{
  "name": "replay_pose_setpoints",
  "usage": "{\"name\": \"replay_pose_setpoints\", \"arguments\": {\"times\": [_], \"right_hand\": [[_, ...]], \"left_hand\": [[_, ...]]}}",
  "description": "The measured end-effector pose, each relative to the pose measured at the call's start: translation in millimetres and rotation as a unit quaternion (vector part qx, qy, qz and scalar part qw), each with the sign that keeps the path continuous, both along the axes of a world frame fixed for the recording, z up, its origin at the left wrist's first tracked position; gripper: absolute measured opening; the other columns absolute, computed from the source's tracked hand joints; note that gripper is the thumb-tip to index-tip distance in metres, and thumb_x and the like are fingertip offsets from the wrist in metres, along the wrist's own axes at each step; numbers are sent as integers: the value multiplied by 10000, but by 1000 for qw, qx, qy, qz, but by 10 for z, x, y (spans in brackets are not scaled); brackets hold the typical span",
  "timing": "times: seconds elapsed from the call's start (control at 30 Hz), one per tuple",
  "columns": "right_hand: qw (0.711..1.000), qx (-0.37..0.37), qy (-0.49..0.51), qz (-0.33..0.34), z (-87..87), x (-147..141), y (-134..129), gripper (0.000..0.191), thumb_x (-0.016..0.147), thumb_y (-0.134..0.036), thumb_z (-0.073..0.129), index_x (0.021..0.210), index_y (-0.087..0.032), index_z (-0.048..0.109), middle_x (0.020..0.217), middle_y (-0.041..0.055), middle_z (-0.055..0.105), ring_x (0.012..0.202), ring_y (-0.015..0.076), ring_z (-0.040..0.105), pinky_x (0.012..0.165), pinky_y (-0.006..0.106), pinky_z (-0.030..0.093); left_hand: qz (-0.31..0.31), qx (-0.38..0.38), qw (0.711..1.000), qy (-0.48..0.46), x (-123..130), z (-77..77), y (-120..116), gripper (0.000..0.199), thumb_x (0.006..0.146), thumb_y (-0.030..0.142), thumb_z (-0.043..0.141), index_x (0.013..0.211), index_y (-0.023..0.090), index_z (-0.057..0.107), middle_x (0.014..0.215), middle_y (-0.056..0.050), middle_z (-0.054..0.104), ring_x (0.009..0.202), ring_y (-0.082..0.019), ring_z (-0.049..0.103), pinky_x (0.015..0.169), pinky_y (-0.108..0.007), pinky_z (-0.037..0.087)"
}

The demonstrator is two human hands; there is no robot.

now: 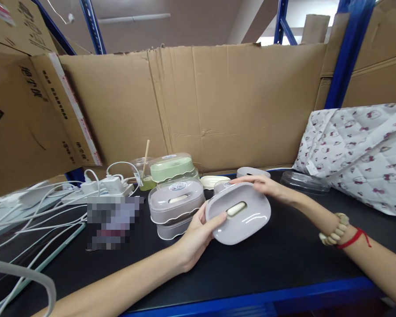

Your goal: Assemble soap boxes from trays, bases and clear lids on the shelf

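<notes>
A glossy grey-lilac oval plastic dish (247,222) is tilted up before me, with an oval slot in its middle showing a cream-coloured part. My left hand (203,233) grips its left side, thumb on the front near the slot and fingers behind. Along the upper right edge lies my right hand (264,185), its fingers stretched out to the left; whether they press on the dish I cannot tell. Directly left stands a stack of grey oval boxes (176,204), the upper one under a clear cover with a round label. Green boxes (171,167) are stacked behind it.
Behind the dish are a cream dish (211,181) and another grey piece (252,171). A clear cover (305,182) lies near the patterned quilted fabric (359,154). White cables and a power strip (115,191) crowd the left. Cardboard (244,110) walls the back.
</notes>
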State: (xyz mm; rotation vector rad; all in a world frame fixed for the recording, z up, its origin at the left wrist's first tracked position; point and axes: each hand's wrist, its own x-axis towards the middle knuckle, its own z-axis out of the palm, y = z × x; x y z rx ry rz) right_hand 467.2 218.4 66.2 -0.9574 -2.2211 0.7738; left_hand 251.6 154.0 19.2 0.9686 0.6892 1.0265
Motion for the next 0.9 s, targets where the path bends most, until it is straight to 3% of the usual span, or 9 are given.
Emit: {"name": "replay_pose_setpoints", "arguments": {"times": [0.1, 0.33, 0.43, 0.5, 0.57, 0.67, 0.8, 0.9], "right_hand": [[999, -39, -7, 12, 39, -15, -51, 701, 665, -621, 603, 1176, -142, 600, 1160, 116, 596, 1023, 237, 581, 809, 313, 476], [989, -131, 62, -18, 55, -25, -64, 599, 615, -496, 706, 1085, -131, 637, 1090, 96, 629, 931, 183, 613, 724, 243, 493], [985, -154, 71, -16, 77, -6, -63, 686, 515, -543, 753, 1050, -125, 653, 1029, 89, 650, 846, 158, 622, 663, 207, 485], [982, -159, 96, -22, 90, 11, -42, 781, 455, -667, 710, 1005, -114, 667, 848, 73, 673, 690, 127, 613, 563, 187, 459], [976, -149, 143, -73, 88, 18, -4, 848, 432, -774, 624, 948, -103, 670, 691, 56, 650, 543, 105, 574, 490, 195, 432], [961, -81, 183, -190, 53, -7, 77, 741, 449, -727, 655, 852, -106, 662, 727, 79, 661, 553, 124, 592, 522, 226, 458], [963, 8, 84, -255, 47, -133, 212, 392, 661, -433, 646, 879, -108, 673, 845, 104, 679, 758, 182, 636, 673, 273, 496], [962, 36, -87, -255, 171, -296, 325, 275, 761, -255, 555, 967, -115, 672, 981, 94, 670, 884, 164, 630, 810, 253, 484]], "left_hand": [[-5, 27, 1000, 7, 5, -1, -12, 580, 698, 243, 724, 1235, 206, 510, 1163, -52, 607, 1073, -171, 556, 803, -202, 463], [-18, 7, 1000, 0, -6, 2, 24, 534, 625, 254, 765, 1114, 117, 601, 972, -84, 669, 991, -200, 590, 793, -235, 458], [-17, 1, 1000, 14, -8, 2, 32, 456, 620, 238, 754, 1039, 112, 625, 940, -79, 666, 879, -160, 596, 751, -223, 453], [-26, -7, 999, 20, -10, 0, 39, 422, 610, 245, 742, 992, 106, 631, 899, -78, 662, 784, -138, 585, 716, -227, 454], [-41, -14, 999, 23, -13, 1, 49, 410, 595, 245, 719, 970, 107, 629, 862, -74, 654, 733, -129, 570, 689, -227, 448], [-62, -19, 998, 22, -17, 10, 63, 446, 571, 228, 679, 1001, 132, 616, 866, -55, 636, 728, -124, 558, 669, -215, 427], [-78, -21, 996, 45, -25, 24, 67, 393, 556, 238, 664, 932, 139, 606, 782, -18, 583, 669, -97, 518, 614, -189, 378], [-83, -15, 995, 55, -36, 23, 69, 361, 546, 268, 667, 871, 133, 586, 737, -3, 543, 647, -85, 496, 595, -186, 352]]}}
